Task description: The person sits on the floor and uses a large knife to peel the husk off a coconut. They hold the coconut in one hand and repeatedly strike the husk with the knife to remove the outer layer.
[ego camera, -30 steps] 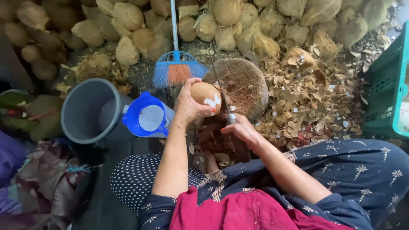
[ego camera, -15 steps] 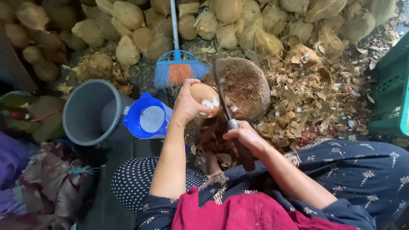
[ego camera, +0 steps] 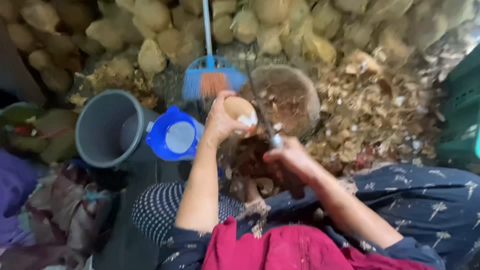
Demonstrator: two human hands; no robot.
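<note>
My left hand gripped the peeled coconut above the chopping block; my right hand closed around the knife. I judged trimming was underway; the next cut needed careful aim.

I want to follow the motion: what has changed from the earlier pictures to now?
The right hand has swung its long dark knife up, so the blade now points away over the round wooden block, beside the pale brown peeled coconut. The left hand keeps holding that coconut in the same place. Grey bucket and blue jug have not moved.
</note>
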